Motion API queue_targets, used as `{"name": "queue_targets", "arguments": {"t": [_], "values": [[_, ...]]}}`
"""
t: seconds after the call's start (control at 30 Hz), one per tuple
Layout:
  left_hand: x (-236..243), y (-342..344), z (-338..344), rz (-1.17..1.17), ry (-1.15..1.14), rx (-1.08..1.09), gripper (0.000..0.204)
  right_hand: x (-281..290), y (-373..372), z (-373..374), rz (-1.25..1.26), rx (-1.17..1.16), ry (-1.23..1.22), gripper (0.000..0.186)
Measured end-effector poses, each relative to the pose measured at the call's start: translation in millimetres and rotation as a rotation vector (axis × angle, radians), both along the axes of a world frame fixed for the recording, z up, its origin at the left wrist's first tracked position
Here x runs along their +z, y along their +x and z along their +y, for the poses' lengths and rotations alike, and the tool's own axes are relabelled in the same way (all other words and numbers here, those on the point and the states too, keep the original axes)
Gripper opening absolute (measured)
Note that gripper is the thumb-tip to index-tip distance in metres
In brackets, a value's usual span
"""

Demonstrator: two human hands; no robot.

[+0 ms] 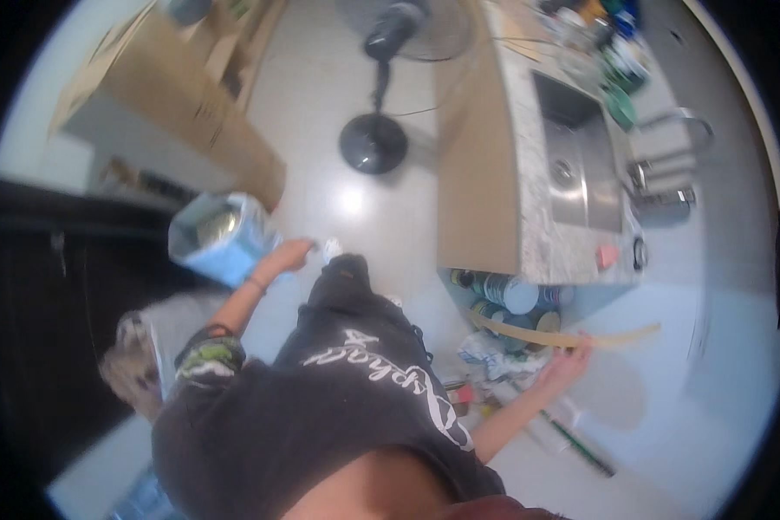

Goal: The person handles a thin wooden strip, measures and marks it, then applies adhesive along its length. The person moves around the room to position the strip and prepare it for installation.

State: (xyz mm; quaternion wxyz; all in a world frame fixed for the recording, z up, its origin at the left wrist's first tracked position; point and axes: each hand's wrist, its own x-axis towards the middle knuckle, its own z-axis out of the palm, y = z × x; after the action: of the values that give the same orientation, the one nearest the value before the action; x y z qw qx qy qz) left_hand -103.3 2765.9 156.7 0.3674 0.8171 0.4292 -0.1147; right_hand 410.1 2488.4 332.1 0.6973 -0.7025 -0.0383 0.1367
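Note:
In the head view, my right hand (570, 354) grips a long, curved tan strip (620, 338), held level beside the counter's front corner, above containers and crumpled material on the floor. My left hand (290, 256) is at the right side of a light-blue bag-like container (195, 251) with pale contents inside. Its fingers are curled, and I cannot make out whether they grip the container or something else. My dark-clothed body fills the lower middle.
A black pedestal fan (373, 143) stands ahead. On the right is a counter (477, 173) with a steel sink (572, 147) and cluttered items, with jars (516, 295) beside its base. Cardboard boxes (208, 130), a dark door (52, 329) and a pale bundle (156, 347) are on the left.

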Motion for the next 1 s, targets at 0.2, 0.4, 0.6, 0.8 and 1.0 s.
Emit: {"name": "queue_targets", "arguments": {"t": [0.2, 0.4, 0.6, 0.8, 1.0], "values": [[87.3, 92.8, -18.1, -0.743, -0.033, 0.255, 0.046, -28.3, -150.5, 167.1, -0.046, 0.855, -0.283, 0.026], [124.3, 99.1, 13.8, -0.851, -0.357, 0.403, 0.045, -13.7, -267.4, 279.7, 0.015, 1.155, 0.038, 0.038], [70.0, 21.4, 21.9, -0.907, 0.058, 0.683, 0.041, 10.8, -289.4, 383.9, 0.2, 1.122, 0.165, 0.035], [53.2, -42.4, 9.8, -0.612, 0.012, 0.886, 0.033, 23.7, -294.2, 462.5, 0.204, 1.233, 0.21, 0.034], [14.2, -62.2, -13.4, -0.318, 0.08, 1.245, 0.028, -9.2, -359.1, 525.0, -0.446, 1.414, -0.008, 0.033]]}}
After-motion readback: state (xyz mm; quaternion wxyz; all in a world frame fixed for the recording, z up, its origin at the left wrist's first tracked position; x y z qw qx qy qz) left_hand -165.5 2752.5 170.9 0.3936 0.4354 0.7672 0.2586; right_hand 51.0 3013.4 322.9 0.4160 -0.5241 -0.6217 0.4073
